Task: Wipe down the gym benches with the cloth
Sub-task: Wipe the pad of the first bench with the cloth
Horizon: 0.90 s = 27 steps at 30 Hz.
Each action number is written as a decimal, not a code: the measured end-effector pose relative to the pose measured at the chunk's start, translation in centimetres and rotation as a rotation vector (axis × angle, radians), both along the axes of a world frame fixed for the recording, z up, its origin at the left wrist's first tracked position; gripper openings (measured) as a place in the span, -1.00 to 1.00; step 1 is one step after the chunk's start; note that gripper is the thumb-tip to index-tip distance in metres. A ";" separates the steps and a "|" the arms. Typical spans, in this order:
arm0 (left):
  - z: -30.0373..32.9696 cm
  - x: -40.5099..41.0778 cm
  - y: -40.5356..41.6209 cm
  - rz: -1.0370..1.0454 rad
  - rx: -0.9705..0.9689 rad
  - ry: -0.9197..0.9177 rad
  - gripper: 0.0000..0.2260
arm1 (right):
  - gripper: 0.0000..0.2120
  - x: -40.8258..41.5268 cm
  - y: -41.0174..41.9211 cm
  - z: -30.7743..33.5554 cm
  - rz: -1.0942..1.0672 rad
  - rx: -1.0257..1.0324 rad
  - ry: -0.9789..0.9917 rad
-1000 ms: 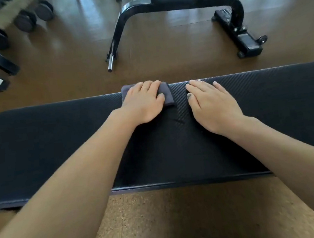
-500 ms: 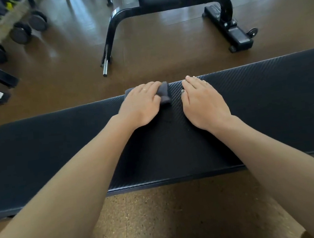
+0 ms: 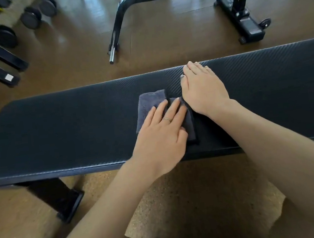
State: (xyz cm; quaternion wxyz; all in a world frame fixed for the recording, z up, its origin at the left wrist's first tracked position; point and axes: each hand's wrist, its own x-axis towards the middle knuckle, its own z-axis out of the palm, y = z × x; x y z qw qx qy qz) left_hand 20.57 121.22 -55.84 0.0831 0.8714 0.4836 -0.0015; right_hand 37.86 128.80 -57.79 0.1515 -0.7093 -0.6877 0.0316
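**Cloth pressed flat at mid-bench, with the near edge close by**

The folded grey cloth (image 3: 151,107) is held down on the black bench (image 3: 56,129), around the middle of its length and nearer the near edge than the far one. The left hand (image 3: 162,137) is laid flat on it, fingers spread and extended; nothing is gripped, the cloth is only pinned by pressure. The right hand (image 3: 203,88) is spread open on the bare pad just beside the cloth, reaching to the far edge, and holds nothing.

Since the cloth is merely pressed, it could be bunched or left behind if pressure is eased during a stroke. It could also be dragged off the near edge. The bench's left end may be missed if strokes are kept short.
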 end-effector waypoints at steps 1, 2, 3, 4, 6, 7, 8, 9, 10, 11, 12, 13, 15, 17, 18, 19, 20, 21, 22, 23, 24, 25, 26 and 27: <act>0.1 0.8 0.1 -0.011 0.023 0.008 -0.29 | -0.47 0.1 -0.1 0.1 0.002 0.008 0.011; 0.1 0.8 0.2 -0.024 0.042 0.014 -0.30 | -0.44 0.2 -0.1 0.1 0.010 0.020 0.021; 0.1 0.2 -0.2 -0.032 0.044 0.015 -0.32 | -0.42 0.2 -0.2 0.0 0.020 0.030 0.024; 0.1 -0.9 -0.9 -0.032 0.035 0.006 -0.36 | -0.42 0.2 -0.3 -0.1 0.025 0.028 0.021; -0.2 -4.2 -2.2 -0.003 0.013 -0.027 -0.41 | -0.46 0.3 -0.3 -0.3 0.026 0.005 0.014; -0.4 -6.4 -2.3 0.021 0.000 -0.030 -0.43 | -0.48 0.3 -0.3 -0.3 0.028 -0.005 0.011; -0.5 -8.3 -1.9 0.039 -0.001 0.005 -0.45 | -0.49 0.3 -0.3 -0.2 0.030 -0.012 0.006; -0.7 -9.7 -1.2 0.062 0.020 0.045 -0.47 | -0.49 0.3 -0.4 0.0 0.034 -0.019 0.001; -0.8 -10.2 -0.4 0.096 0.041 0.085 -0.48 | -0.49 0.4 -0.5 0.1 0.038 -0.028 -0.001; -0.8 -9.6 0.2 0.149 0.045 0.091 -0.45 | -0.49 0.4 -0.7 0.2 0.044 -0.040 -0.003; -0.9 -8.2 0.2 0.204 0.046 0.072 -0.39 | -0.48 0.4 -1.0 0.3 0.056 -0.051 -0.008; -0.9 -6.2 -0.1 0.222 0.046 0.038 -0.34 | -0.48 0.5 -1.2 0.3 0.073 -0.056 -0.014; -0.6 -1.8 -2.1 0.156 0.080 -0.003 -0.32 | -0.48 0.9 -1.8 0.4 0.112 -0.059 -0.021; -0.7 0.5 -4.0 0.073 0.095 0.006 -0.35 | -0.48 1.7 -2.6 0.4 0.128 -0.051 -0.019; -0.7 0.7 -4.7 0.039 0.098 0.014 -0.37 | -0.49 2.2 -3.2 0.4 0.128 -0.040 -0.017; -0.5 0.2 -5.0 0.008 0.082 0.005 -0.40 | -0.49 2.6 -3.7 0.4 0.126 -0.034 -0.014; -0.2 -0.8 -4.9 -0.026 0.059 -0.008 -0.44 | -0.49 3.0 -4.3 0.4 0.124 -0.036 -0.010; -0.1 -2.2 -4.4 -0.054 0.034 -0.029 -0.47 | -0.49 3.1 -4.7 0.5 0.126 -0.046 -0.007; -0.1 -3.8 -3.4 -0.064 0.023 -0.030 -0.49 | -0.49 3.0 -5.0 0.5 0.127 -0.058 -0.007; -0.1 -5.5 -2.0 -0.045 0.034 -0.008 -0.49 | -0.48 3.0 -5.0 0.6 0.126 -0.069 -0.013; -0.2 -6.7 -0.4 0.001 0.062 0.025 -0.48 | -0.48 3.0 -5.0 0.7 0.120 -0.077 -0.016; -0.3 -7.3 1.1 0.075 0.076 0.049 -0.46 | -0.48 3.0 -5.0 0.8 0.112 -0.079 -0.017; -0.4 -7.1 2.1 0.171 0.069 0.060 -0.42 | -0.48 2.9 -5.0 0.7 0.106 -0.074 -0.016; -0.5 -6.2 2.7 0.254 0.048 0.069 -0.40 | -0.48 2.8 -5.0 0.6 0.100 -0.069 -0.011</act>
